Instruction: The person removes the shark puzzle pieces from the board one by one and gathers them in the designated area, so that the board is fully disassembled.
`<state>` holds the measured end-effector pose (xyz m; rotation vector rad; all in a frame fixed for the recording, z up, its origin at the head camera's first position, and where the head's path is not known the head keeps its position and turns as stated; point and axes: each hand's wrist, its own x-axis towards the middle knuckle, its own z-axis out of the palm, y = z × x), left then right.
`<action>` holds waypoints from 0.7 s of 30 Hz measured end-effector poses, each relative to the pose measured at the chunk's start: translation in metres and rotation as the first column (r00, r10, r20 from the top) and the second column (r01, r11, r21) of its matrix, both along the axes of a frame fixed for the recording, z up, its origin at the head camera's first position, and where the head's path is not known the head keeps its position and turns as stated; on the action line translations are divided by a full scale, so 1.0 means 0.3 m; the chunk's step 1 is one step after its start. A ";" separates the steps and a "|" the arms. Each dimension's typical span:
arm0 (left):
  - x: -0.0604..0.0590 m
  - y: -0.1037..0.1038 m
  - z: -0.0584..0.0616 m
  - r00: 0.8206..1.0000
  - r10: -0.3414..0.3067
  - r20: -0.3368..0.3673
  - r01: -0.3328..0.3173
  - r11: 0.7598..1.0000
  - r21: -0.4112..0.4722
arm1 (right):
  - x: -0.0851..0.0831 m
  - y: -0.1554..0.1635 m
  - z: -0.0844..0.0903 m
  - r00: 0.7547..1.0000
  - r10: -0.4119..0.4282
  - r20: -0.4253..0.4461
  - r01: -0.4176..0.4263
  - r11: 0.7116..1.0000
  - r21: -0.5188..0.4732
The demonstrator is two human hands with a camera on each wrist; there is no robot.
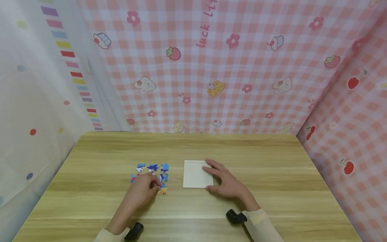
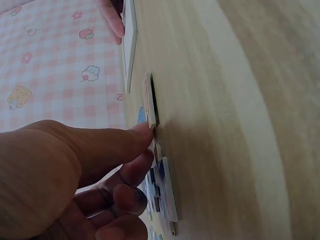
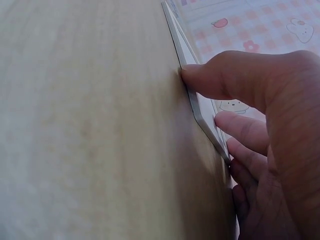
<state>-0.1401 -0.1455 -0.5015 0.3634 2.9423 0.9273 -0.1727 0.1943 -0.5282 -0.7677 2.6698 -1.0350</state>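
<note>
Several flat jigsaw puzzle pieces [image 1: 164, 177], blue with white and sandy patches, lie in a loose square left of the middle of the table. My left hand [image 1: 142, 190] is over their near side, partly hiding them. It pinches the near edge of a sandy-yellow puzzle piece [image 2: 148, 100] between thumb and index finger, close to the tabletop. To the right is a flat white square puzzle tray [image 1: 195, 174] with a thin raised rim. My right hand [image 1: 225, 179] holds it by its right side, thumb [image 3: 195, 77] at the near edge and fingers spread toward the far corner.
The wooden table [image 1: 272, 161] extends around both hands. A pink checked cloth [image 1: 196, 74] hangs behind its far edge, with more cloth along both sides. Each wrist carries a black camera mount [image 1: 235, 216], near the pale sleeves [image 1: 261, 225].
</note>
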 end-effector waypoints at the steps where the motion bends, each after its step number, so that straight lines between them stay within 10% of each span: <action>1: 0.000 0.000 -0.001 1.000 0.000 0.000 0.000 1.000 0.001 | 0.001 0.000 0.000 1.000 -0.002 0.004 0.002 1.000 -0.001; 21: -0.029 -0.040 0.015 0.998 0.031 0.057 -0.039 0.990 0.135 | -0.003 0.033 -0.015 1.000 -0.009 0.020 0.009 1.000 -0.024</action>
